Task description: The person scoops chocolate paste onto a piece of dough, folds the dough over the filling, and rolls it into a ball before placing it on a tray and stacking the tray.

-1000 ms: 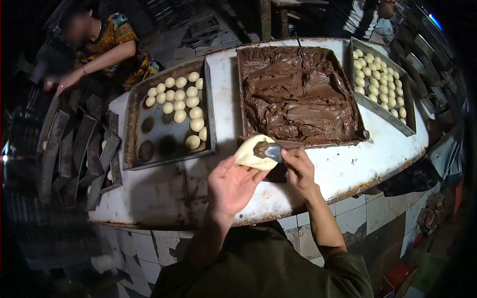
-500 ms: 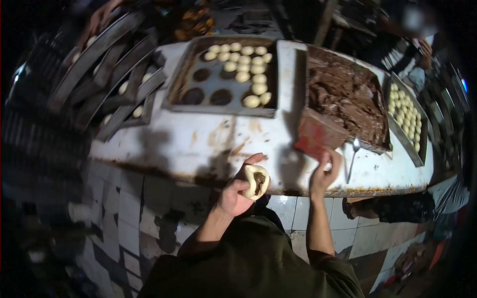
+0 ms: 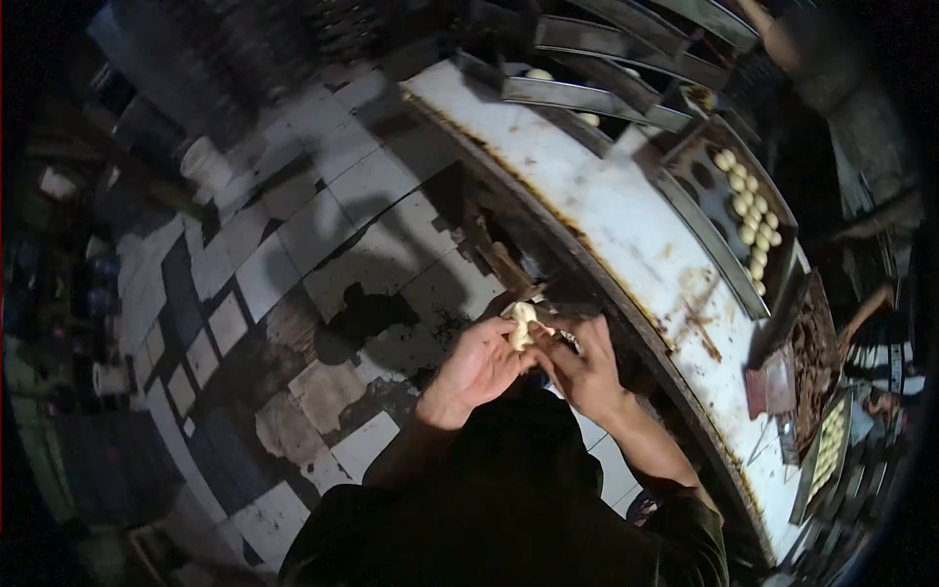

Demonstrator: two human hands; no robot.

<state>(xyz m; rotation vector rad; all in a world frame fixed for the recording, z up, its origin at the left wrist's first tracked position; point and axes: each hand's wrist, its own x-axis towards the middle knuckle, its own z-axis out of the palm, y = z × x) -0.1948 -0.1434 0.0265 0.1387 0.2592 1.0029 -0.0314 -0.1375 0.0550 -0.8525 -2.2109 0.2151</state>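
Note:
A small piece of pale dough [image 3: 523, 326] is held between my two hands, low in front of my body and beside the table's edge. My left hand [image 3: 479, 367] cups it from the left, with fingers curled around its side. From the right, my right hand [image 3: 584, 370] pinches at the dough with bent fingertips. The filling seen earlier cannot be made out now.
The white table [image 3: 626, 210] runs diagonally on the right. On it are a tray of dough balls [image 3: 699, 220], a brown-filled tray [image 3: 814, 362], a red scraper [image 3: 771, 383] and another dough tray [image 3: 831, 448]. Stacked trays [image 3: 587, 98] stand at the top; tiled floor [image 3: 323, 235] lies left.
The view has swung left, so the table now lies to the right. My right hand has let go of the red scraper and come to the dough in my left hand.

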